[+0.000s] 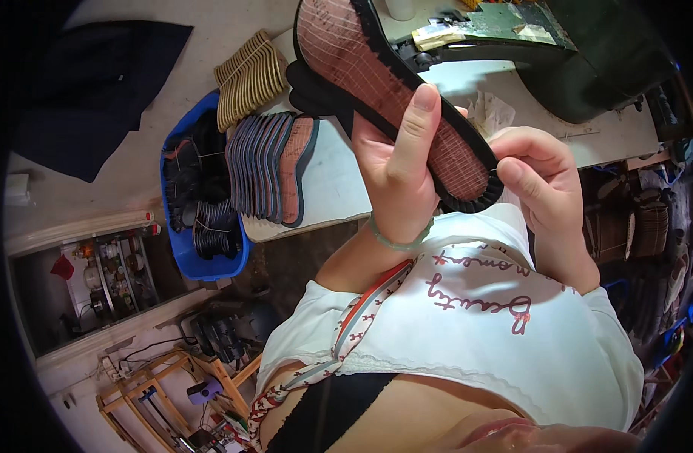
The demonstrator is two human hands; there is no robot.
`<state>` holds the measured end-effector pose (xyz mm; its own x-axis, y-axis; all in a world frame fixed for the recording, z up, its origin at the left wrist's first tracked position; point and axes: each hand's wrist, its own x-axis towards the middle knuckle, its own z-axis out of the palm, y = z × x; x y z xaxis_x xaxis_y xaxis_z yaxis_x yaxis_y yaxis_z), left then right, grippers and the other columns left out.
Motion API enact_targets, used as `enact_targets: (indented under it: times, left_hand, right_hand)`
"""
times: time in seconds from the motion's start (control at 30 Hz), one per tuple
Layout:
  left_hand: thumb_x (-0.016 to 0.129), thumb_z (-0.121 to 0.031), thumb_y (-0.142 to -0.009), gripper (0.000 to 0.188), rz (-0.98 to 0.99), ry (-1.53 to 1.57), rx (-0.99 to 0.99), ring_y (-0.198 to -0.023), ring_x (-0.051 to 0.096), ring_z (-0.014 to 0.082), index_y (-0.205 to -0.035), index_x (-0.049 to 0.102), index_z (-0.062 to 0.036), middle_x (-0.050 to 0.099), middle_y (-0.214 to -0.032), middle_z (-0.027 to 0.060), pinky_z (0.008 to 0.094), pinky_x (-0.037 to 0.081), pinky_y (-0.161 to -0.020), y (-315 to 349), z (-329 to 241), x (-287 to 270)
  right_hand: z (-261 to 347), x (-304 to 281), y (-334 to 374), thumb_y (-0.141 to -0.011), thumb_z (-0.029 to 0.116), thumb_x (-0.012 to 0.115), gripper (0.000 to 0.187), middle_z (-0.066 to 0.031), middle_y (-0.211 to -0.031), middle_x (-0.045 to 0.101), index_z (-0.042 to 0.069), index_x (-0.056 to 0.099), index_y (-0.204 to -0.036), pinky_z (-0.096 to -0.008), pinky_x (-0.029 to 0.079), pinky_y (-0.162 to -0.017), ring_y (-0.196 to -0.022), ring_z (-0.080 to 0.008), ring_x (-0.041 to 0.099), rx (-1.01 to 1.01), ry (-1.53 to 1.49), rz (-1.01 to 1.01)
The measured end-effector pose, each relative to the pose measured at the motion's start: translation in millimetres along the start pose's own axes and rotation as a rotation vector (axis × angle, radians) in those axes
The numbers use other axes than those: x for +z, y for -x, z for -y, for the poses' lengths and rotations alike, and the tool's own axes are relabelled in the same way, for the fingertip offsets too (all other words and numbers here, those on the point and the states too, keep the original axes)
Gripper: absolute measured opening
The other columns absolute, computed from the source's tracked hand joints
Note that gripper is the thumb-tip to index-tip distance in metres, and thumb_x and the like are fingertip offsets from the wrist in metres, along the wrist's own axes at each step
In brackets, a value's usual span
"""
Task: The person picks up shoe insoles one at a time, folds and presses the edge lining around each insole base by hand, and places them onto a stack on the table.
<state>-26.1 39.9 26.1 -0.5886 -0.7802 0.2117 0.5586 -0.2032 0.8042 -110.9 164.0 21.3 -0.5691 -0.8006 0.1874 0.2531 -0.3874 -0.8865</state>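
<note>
My left hand (399, 162) is wrapped round the middle of a shoe upper (459, 170), thumb on top. Its underside faces up: a reddish-brown insole board with pale grid lines, bordered by black, gathered material. At the rounded near end, my right hand (543, 177) pinches the black edge between thumb and forefinger. Whether a thread lies in that pinch is too small to tell. A second black piece (316, 94) shows behind the upper, partly hidden. Left of my hands, a row of similar reddish insoles (295, 170) with dark edges stands on the white table (335, 166).
Behind the insoles leans a stack of gold-coloured, sole-shaped pieces (250, 75). A blue bin (203, 260) beside the table holds black shoe parts. A dark green sewing machine (580, 68) stands at the far right. Dark cloth (97, 87) lies at far left.
</note>
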Motion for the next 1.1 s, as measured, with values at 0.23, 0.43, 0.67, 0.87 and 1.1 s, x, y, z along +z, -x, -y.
enact_targets:
  times: [0.23, 0.43, 0.67, 0.87, 1.1]
  left_hand:
    - [0.065, -0.011, -0.091, 0.016, 0.046, -0.001, -0.121, -0.07, 0.064, 0.0121, -0.1, 0.055, -0.0023, 0.064, -0.083, 0.0042, 0.0237, 0.052, -0.062, 1, -12, 1]
    - [0.065, -0.011, -0.091, 0.015, 0.144, -0.04, -0.132, -0.07, 0.065, 0.0127, -0.098, 0.056, -0.0021, 0.064, -0.083, 0.0044, 0.0239, 0.052, -0.062, 1, -14, -2]
    - [0.069, -0.014, -0.089, 0.02, 0.281, 0.046, -0.182, -0.073, 0.057, 0.0056, -0.102, 0.057, -0.0046, 0.062, -0.086, -0.0012, 0.0197, 0.045, -0.065, 0, 1, -11]
    - [0.066, -0.023, -0.09, 0.033, 0.329, 0.195, -0.097, -0.059, 0.05, 0.0073, -0.107, 0.048, -0.0029, 0.056, -0.073, 0.0012, 0.0218, 0.04, -0.056, 3, 14, -10]
    - [0.081, -0.018, -0.077, 0.044, 0.404, 0.411, -0.134, -0.06, 0.05, 0.009, -0.1, 0.046, -0.0037, 0.052, -0.074, 0.001, 0.0242, 0.041, -0.054, 0, 20, -8]
  right_hand:
    - [-1, -9, -2, -0.091, 0.015, 0.064, 0.016, -0.0064, -0.081, 0.067, -0.001, 0.066, -0.093, -0.0234, 0.051, -0.065, -0.07, -0.0111, 0.062, 0.289, -0.315, 0.105]
    - [-4, -11, -3, -0.088, 0.015, 0.066, 0.014, -0.0071, -0.08, 0.066, 0.001, 0.064, -0.087, -0.0231, 0.05, -0.061, -0.067, -0.011, 0.062, 0.408, -0.437, 0.165]
    - [-17, -9, 0, -0.082, 0.01, 0.072, 0.014, -0.0078, -0.077, 0.066, 0.002, 0.061, -0.086, -0.023, 0.052, -0.059, -0.063, -0.0129, 0.063, 0.524, -0.502, 0.254]
    - [-8, -1, 3, -0.081, 0.009, 0.073, 0.014, -0.008, -0.074, 0.066, 0.002, 0.061, -0.084, -0.0223, 0.053, -0.055, -0.06, -0.0134, 0.063, 0.478, -0.514, 0.252]
    - [1, 6, 8, -0.084, 0.014, 0.071, 0.016, -0.0064, -0.07, 0.065, 0.003, 0.062, -0.077, -0.0223, 0.051, -0.055, -0.059, -0.0118, 0.062, 0.531, -0.461, 0.173]
